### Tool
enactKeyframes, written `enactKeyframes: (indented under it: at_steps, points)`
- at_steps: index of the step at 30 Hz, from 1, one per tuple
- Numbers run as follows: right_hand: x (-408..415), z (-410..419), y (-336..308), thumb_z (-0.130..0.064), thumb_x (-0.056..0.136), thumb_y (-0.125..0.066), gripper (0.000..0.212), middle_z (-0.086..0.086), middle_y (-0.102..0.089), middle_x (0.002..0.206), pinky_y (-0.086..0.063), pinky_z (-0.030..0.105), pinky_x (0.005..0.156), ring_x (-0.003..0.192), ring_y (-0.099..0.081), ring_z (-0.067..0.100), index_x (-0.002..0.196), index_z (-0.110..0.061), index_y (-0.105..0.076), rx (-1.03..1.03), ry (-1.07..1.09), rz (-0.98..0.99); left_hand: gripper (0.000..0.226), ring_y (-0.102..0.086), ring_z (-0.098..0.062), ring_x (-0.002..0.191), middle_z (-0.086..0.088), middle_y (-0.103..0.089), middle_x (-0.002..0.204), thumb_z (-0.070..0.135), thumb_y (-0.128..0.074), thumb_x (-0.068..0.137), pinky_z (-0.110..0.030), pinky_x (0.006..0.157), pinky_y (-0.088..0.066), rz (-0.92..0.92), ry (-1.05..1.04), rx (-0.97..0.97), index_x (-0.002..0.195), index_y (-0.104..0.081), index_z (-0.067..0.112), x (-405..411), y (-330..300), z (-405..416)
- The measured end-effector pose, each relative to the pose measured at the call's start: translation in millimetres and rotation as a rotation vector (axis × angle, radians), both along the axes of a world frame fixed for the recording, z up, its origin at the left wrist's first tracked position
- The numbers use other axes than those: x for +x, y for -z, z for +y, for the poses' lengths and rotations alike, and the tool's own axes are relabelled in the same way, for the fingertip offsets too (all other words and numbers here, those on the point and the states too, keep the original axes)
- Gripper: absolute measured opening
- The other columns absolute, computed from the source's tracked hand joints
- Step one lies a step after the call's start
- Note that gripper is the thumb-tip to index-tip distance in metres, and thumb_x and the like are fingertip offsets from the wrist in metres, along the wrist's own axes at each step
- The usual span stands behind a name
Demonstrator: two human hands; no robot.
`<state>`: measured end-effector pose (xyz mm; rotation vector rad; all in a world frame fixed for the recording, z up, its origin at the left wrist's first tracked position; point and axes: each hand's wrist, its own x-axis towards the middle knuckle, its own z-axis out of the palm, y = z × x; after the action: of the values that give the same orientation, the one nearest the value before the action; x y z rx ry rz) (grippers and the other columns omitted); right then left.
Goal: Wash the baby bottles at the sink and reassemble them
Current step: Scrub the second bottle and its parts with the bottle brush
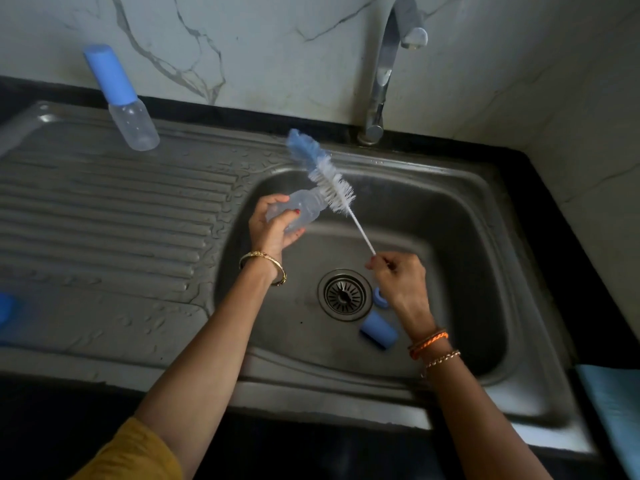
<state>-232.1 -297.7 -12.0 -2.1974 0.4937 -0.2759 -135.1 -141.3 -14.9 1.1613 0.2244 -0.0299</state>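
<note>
My left hand (272,230) grips a clear, capless baby bottle (301,207) over the left side of the sink basin (460,216), its mouth pointing up and right. My right hand (398,278) pinches the thin white handle of a bottle brush (329,181). The brush's white and blue bristles lie outside the bottle, just beside its mouth. A blue cap (378,330) and a small blue ring (380,296) lie in the basin right of the drain (344,295). A second bottle (123,98) with a blue cap stands on the drainboard at the back left.
The chrome tap (384,74) rises behind the basin with no water running. The ribbed drainboard (104,216) is wet. A blue object (5,308) shows at the left edge, and a light blue cloth (613,407) lies on the dark counter at the right.
</note>
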Motion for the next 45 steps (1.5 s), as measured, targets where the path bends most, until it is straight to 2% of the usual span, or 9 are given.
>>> enactKeyframes:
  at_steps: [2,6,11,13,20,27,34,40,45]
  points:
    - [0,-3,-1,-0.012,0.085,-0.052,0.023,-0.009,-0.046,0.045,-0.033,0.022,0.05,0.046,-0.041,0.005,0.07,-0.005,-0.069,0.028,0.016,-0.038,0.044,-0.055,-0.018,0.09,0.003,-0.05,0.103,-0.019,-0.055,0.075,-0.029,0.068,-0.056,-0.005,-0.008,-0.031,0.088,-0.049,0.022,-1,0,1]
    - [-3,0,0,-0.012,0.086,-0.052,0.025,0.001,-0.047,0.049,-0.033,0.024,0.054,0.047,-0.039,0.009,0.072,0.0,-0.068,0.0,-0.048,0.025,0.059,-0.053,-0.011,0.086,0.003,-0.046,0.103,-0.028,-0.052,0.069,-0.022,0.06,-0.055,-0.02,-0.039,0.003,0.108,-0.042,0.016,1,-3,3]
    - [-7,-2,0,-0.013,0.085,-0.05,0.025,0.024,-0.057,0.063,-0.039,0.032,0.057,0.055,-0.044,0.021,0.074,0.004,-0.065,-0.022,-0.048,-0.006,0.05,-0.064,-0.005,0.076,0.003,-0.053,0.107,-0.005,-0.07,0.074,-0.02,0.061,-0.056,0.004,-0.005,0.012,0.113,-0.048,0.018,3,-3,11]
    - [-9,-1,0,-0.014,0.086,-0.05,0.026,0.023,-0.058,0.064,-0.039,0.032,0.058,0.057,-0.045,0.023,0.074,0.003,-0.065,-0.066,-0.048,-0.001,0.044,-0.065,-0.004,0.069,0.001,-0.056,0.108,0.006,-0.074,0.075,-0.022,0.06,-0.057,0.021,-0.038,0.03,0.113,-0.052,0.015,5,-1,12]
    - [-10,3,4,-0.016,0.088,-0.054,0.025,0.003,-0.049,0.053,-0.034,0.027,0.057,0.057,-0.047,0.021,0.072,-0.001,-0.067,-0.092,-0.102,0.013,0.029,-0.063,-0.017,0.088,-0.004,-0.062,0.099,0.027,-0.072,0.078,-0.021,0.056,-0.054,0.085,-0.134,0.17,0.101,-0.06,0.014,8,6,11]
    - [12,7,3,-0.015,0.089,-0.054,0.021,-0.008,-0.052,0.055,-0.038,0.024,0.064,0.061,-0.052,0.014,0.085,-0.009,-0.074,0.086,-0.012,0.024,0.023,-0.062,-0.012,0.077,-0.003,-0.061,0.102,0.02,-0.075,0.075,-0.017,0.049,-0.05,-0.029,0.135,0.32,0.093,-0.061,0.024,3,4,6]
    - [3,3,9,-0.015,0.086,-0.056,0.021,-0.003,-0.052,0.054,-0.038,0.025,0.061,0.055,-0.047,0.012,0.08,-0.008,-0.074,0.066,-0.112,0.091,0.021,-0.056,-0.012,0.068,-0.001,-0.055,0.099,0.015,-0.068,0.081,-0.015,0.04,-0.04,0.038,-0.153,0.035,0.09,-0.052,0.027,10,2,18]
    - [9,5,15,-0.013,0.088,-0.053,0.022,-0.011,-0.048,0.05,-0.036,0.023,0.052,0.048,-0.041,0.004,0.08,-0.008,-0.074,0.153,-0.066,0.048,0.039,-0.047,-0.001,0.047,0.0,-0.052,0.083,0.0,-0.066,0.08,-0.011,0.038,-0.033,0.105,0.072,-0.006,0.108,-0.043,0.015,11,2,9]
    - [11,2,14,-0.009,0.088,-0.052,0.022,-0.009,-0.047,0.048,-0.031,0.023,0.05,0.044,-0.04,0.007,0.082,-0.004,-0.072,0.248,-0.04,0.007,0.051,-0.048,-0.005,0.053,-0.003,-0.052,0.085,-0.015,-0.059,0.077,-0.012,0.041,-0.037,0.059,0.201,0.078,0.122,-0.046,0.006,7,3,6]
